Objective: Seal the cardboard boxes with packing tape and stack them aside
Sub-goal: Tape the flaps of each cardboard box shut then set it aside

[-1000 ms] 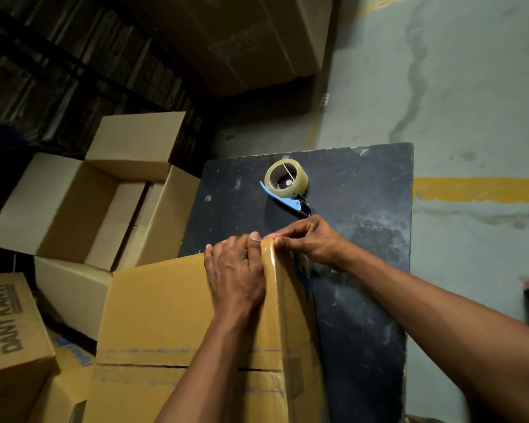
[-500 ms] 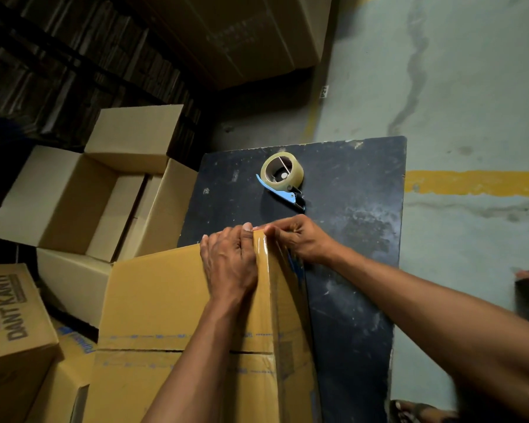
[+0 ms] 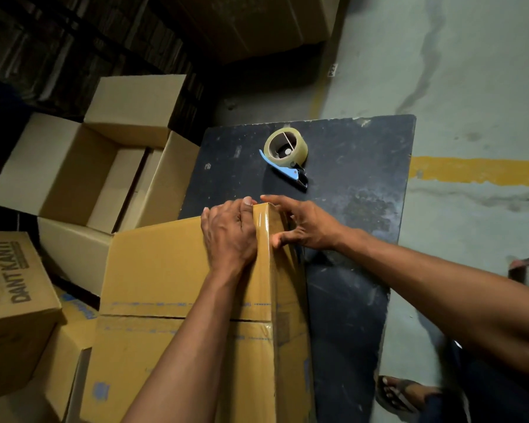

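A closed brown cardboard box (image 3: 156, 270) stands on the dark table (image 3: 358, 209), its top edge covered by a shiny strip of clear packing tape (image 3: 264, 239). My left hand (image 3: 229, 233) lies flat on the box's top near the far corner, fingers pressing beside the tape. My right hand (image 3: 306, 224) has its fingers spread, thumb and fingertips touching the box's right side at the taped corner. The tape dispenser (image 3: 286, 154), a clear roll on a blue handle, lies on the table beyond both hands.
Open, unsealed cardboard boxes (image 3: 83, 166) are piled to the left. A printed box reading DANT KANTI (image 3: 13, 300) sits at lower left. Grey floor with a yellow line (image 3: 477, 172) lies to the right. A sandalled foot (image 3: 403, 392) shows at the bottom right.
My right hand has stopped pinching the tape end at the corner and now spreads open against the box's side. The left hand stays pressed on top.
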Tool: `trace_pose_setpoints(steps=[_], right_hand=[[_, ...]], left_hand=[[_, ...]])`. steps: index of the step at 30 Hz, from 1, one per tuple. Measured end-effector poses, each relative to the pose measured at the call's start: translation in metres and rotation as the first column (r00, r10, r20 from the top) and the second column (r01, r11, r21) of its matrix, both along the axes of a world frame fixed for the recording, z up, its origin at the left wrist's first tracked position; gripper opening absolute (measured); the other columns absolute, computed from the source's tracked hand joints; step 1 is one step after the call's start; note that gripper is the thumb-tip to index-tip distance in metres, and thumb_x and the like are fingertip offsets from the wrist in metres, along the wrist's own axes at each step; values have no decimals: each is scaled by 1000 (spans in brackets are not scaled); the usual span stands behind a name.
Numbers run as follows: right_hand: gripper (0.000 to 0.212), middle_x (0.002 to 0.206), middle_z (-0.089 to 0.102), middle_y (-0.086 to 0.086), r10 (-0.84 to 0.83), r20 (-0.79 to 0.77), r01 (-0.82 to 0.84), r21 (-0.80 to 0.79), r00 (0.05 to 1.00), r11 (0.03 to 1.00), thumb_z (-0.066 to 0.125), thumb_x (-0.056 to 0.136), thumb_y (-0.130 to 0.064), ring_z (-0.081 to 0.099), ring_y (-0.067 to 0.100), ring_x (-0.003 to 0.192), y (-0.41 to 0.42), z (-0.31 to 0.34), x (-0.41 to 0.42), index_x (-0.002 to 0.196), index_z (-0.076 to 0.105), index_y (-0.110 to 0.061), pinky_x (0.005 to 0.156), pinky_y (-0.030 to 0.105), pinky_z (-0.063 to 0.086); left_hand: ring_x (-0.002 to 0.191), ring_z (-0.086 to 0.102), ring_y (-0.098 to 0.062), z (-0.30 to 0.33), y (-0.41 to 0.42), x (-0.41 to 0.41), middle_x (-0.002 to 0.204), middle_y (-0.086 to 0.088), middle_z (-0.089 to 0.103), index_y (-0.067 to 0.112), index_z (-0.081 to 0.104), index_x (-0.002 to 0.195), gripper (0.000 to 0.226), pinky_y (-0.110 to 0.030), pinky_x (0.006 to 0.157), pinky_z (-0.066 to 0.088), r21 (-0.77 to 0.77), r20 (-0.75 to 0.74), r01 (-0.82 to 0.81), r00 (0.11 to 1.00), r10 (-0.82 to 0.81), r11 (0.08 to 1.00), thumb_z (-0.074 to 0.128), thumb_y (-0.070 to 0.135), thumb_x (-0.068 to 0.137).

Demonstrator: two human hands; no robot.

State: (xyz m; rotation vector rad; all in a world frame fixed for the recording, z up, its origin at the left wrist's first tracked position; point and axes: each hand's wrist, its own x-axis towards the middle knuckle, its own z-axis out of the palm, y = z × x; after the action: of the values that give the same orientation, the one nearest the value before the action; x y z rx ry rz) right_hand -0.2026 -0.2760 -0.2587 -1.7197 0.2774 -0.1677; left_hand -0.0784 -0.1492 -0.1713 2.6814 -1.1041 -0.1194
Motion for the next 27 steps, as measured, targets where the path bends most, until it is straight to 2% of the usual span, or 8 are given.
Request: trace_pose_setpoints(steps=[2,6,9,14,18,22,25,27], right_hand=[[121,155,50,4,42,-26,-43,-64,999,997,90,67,-55,45,19,142,-7,-10,-12,162,17,-41,116,41,40],[144,173,7,-2,-31,58,35,-76,998,996,82,59,-75,14,15,157,16,-2,-30,161,-15,-42,125,46,23],[147,173,-5,-8,-49,169,76,-160,984,984,82,60,-74,7,18,159,38,8,-23,163,-14,-33,126,49,20],[149,172,12,5,-105,169,145,-248,980,958,81,56,-81,28,30,154,26,2,-12,165,-5,-26,116,62,37],[152,173,1,9,-110,174,173,-407,979,897,80,56,-84,5,28,160,15,18,-17,165,0,-13,122,62,25],[142,171,-10,19,56,249,87,-528,967,845,69,63,-89,-9,33,159,67,34,-36,165,6,-12,122,69,12],[131,170,-5,25,52,240,113,-623,969,774,67,70,-84,-6,39,158,101,21,-47,164,8,-15,121,69,12],[134,169,-5,27,-7,241,159,-617,970,770,70,70,-84,-5,41,158,103,13,-55,164,1,-17,121,69,13]], left_hand=[[109,56,-21,0,0,0,99,6,65,29,71,107,54,-52,122,24,-10,-6,6,1000,-6,1000,22,52,105],[111,53,-8,4,4,-2,116,2,70,23,70,122,40,-57,113,38,-222,-35,17,999,-25,975,37,41,108],[111,53,-5,13,21,-10,117,3,70,20,70,122,27,-53,101,48,-351,51,42,998,-25,935,51,29,105],[112,58,-16,39,89,-55,121,0,69,16,69,126,28,-32,91,50,-311,58,52,998,-36,949,61,24,100],[118,61,-17,53,161,-101,125,1,69,16,69,127,30,-39,94,55,-254,21,62,998,-59,965,63,24,99],[141,50,-18,45,226,-140,148,1,57,12,60,142,52,-49,109,49,-154,-58,178,980,-189,972,60,42,99],[155,28,-28,39,259,-156,168,-7,32,8,36,158,98,-53,124,28,-15,-120,328,937,-327,945,61,72,88],[158,19,-34,35,274,-157,171,-14,20,1,28,160,124,-55,127,18,104,-122,434,898,-422,895,70,81,76]])
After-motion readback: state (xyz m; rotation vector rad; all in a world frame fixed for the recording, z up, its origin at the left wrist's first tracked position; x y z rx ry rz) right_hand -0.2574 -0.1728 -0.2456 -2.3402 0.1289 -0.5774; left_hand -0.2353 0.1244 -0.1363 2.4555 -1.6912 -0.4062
